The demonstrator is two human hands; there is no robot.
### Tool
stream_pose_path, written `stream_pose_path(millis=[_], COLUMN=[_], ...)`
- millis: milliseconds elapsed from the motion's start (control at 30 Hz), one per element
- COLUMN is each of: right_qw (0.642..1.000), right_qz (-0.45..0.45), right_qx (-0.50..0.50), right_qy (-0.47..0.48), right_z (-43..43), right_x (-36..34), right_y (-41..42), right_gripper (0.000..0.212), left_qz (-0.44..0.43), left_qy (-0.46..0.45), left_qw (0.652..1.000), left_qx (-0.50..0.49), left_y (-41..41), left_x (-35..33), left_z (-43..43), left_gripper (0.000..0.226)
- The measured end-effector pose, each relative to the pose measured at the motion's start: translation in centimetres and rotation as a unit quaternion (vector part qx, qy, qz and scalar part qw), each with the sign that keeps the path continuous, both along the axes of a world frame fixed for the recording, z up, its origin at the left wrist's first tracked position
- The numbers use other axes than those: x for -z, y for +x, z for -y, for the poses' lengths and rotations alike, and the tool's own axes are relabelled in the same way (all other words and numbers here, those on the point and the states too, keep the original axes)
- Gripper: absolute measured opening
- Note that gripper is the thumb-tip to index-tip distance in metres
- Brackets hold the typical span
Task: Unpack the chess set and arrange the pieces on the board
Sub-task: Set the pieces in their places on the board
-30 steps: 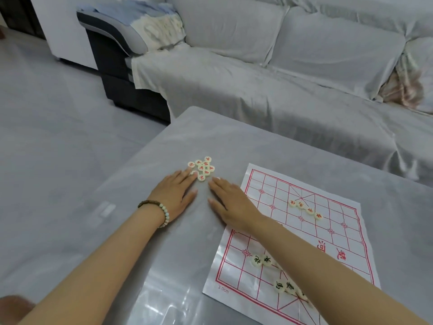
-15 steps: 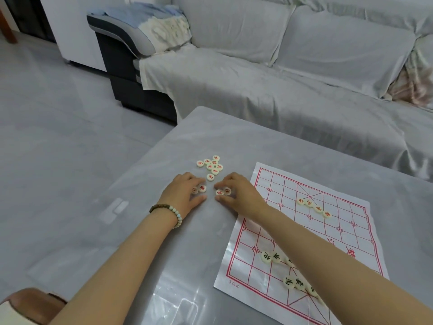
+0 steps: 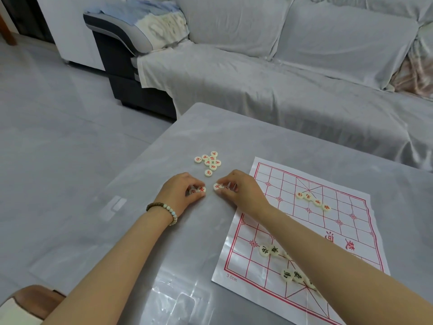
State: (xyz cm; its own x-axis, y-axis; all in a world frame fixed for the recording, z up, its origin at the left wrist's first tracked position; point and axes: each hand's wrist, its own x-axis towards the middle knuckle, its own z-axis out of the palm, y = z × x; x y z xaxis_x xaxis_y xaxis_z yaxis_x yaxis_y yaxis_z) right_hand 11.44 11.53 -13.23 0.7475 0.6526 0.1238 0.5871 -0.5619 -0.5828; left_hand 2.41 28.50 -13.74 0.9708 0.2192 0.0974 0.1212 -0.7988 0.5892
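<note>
Nearest, black-lettered pieces are seen on the near rows of the paper board, partly hidden by the right forearm. On the grey table left of the board, red-lettered discs are pinched under the curled fingers of the left hand and the right hand, perhaps two each, though fingers cover them. Just beyond, a loose red cluster is spread on the table, and a row of four red pieces is laid on the board's far half. A covered sofa is seen behind.
</note>
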Motion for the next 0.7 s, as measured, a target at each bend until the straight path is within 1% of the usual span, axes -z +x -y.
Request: stream_pose_path(millis=[133, 200, 367, 500, 600, 700], right_qw=[0.997, 0.995, 0.987, 0.978, 0.978, 0.98], right_qz=[0.007, 0.005, 0.01, 0.003, -0.007, -0.011], right_qx=[0.046, 0.07, 0.153, 0.205, 0.207, 0.199], right_qy=[0.064, 0.074, 0.04, 0.031, 0.01, 0.01], right_z=[3.2, 6.2, 14.9, 20.6, 23.1, 23.8], right_x=[-0.8, -1.1, -1.4, -1.3, -0.4, 0.6], right_y=[0.2, 0.6, 2.1, 2.6, 2.3, 1.9], right_gripper=[0.019, 0.018, 0.018, 0.019, 0.02, 0.022], left_qz=[0.032, 0.042, 0.033, 0.019, -0.001, -0.023], left_qy=[-0.044, -0.067, -0.093, -0.105, -0.103, -0.074], left_qw=[0.999, 0.997, 0.992, 0.985, 0.982, 0.982], left_qx=[0.002, 0.006, 0.083, 0.134, 0.159, 0.174], left_y=[0.8, 1.9, 5.8, 8.1, 8.7, 8.9], left_x=[-1.2, -1.8, -2.7, -2.6, -1.9, -1.1], left_z=[2.1, 4.1, 10.8, 15.7, 18.4, 19.7], left_gripper=[0.022, 0.022, 0.032, 0.032, 0.03, 0.029])
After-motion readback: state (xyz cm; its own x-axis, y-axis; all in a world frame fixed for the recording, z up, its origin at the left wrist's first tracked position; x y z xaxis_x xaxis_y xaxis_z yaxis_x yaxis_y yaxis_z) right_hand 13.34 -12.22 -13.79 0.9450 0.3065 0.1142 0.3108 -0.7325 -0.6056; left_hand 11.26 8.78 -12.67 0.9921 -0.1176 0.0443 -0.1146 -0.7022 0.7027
